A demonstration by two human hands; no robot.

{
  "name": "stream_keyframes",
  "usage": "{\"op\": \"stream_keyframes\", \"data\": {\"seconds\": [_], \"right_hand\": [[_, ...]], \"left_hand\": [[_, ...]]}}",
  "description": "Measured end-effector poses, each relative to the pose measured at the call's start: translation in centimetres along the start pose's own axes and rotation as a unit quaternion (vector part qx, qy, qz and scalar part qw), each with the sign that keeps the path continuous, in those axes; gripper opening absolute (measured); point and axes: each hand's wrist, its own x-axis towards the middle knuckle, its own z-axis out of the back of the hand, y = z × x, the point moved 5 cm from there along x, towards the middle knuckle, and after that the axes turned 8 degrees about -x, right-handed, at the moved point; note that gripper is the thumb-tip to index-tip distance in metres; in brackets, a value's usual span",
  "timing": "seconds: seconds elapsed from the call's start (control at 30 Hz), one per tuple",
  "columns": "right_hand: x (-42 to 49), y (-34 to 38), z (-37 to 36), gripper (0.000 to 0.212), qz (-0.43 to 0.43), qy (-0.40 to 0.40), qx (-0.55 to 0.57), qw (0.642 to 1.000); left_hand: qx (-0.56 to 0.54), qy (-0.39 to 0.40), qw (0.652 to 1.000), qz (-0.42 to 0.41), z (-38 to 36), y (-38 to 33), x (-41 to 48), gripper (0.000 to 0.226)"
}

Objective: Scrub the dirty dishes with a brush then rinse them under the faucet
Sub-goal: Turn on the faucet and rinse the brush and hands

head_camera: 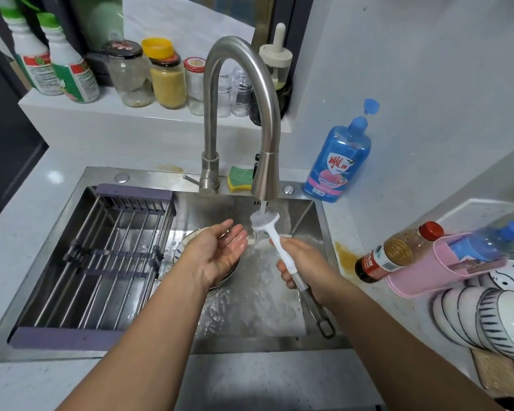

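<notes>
- right hand [303, 262] curled around the white plastic long-handled brush [279, 250], bristles under the curved steel faucet [266, 173] at 12 o'clock
- left hand [220, 253] open, palm up, holding nothing
- blue-patterned white bowls [181, 244] sit beneath it, 9 o'clock of the water
- looks like wetting the brush; next, probably grab a bowl

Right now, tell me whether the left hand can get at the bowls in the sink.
Probably yes. The left hand is open, empty and hovers right over the bowls, with nothing between them. The right hand holds the brush under the faucet, out of the way.
</notes>
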Motion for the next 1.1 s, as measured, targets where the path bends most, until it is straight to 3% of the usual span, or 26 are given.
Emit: {"op": "stream_keyframes", "data": {"seconds": [0.1,0.13,0.23,0.3,0.37,0.43,0.5,0.67,0.93,1.1], "right_hand": [[-0.4,-0.2,0.8,0.029,0.09,-0.082,-0.13,0.984],[-0.2,-0.4,1.0,0.032,0.118,-0.103,-0.22,0.963],[1.0,-2.4,1.2,0.038,0.095,-0.1,-0.535,0.834],[1.4,-2.8,1.6,0.038,0.073,-0.115,-0.559,0.818],[1.2,-1.7,1.7,0.034,0.073,-0.107,-0.5,0.856],[0.7,-1.4,1.5,0.028,0.03,-0.084,-0.292,0.952],[0.2,-1.2,0.4,0.025,-0.004,-0.041,-0.109,0.993],[-0.4,-1.2,-1.8,0.026,-0.025,0.023,0.054,0.998],[-0.2,-1.5,-2.0,0.027,-0.072,0.048,0.25,0.964],[-0.3,-1.1,-1.7,0.027,-0.046,0.078,0.184,0.979]], "left_hand": [[-0.012,0.002,1.0,0.002,0.2,-0.2,0.0,0.017],[-0.014,0.003,1.0,0.002,0.2,-0.3,0.0,0.017],[-0.024,0.006,1.0,0.001,0.3,-0.4,-0.1,0.018],[-0.021,0.008,1.0,0.002,0.2,-0.4,-0.1,0.018],[-0.029,0.005,1.0,-0.005,0.4,-0.5,0.0,0.017],[-0.025,0.006,1.0,-0.003,0.7,-0.4,-0.1,0.016],[-0.026,0.006,1.0,-0.003,0.8,-0.3,-0.2,0.015],[-0.025,0.007,1.0,-0.008,1.0,-0.3,-0.3,0.016],[-0.03,0.006,1.0,-0.005,1.3,0.0,-0.5,0.015],[-0.036,0.004,0.999,-0.003,1.6,0.1,-0.7,0.013]]}}
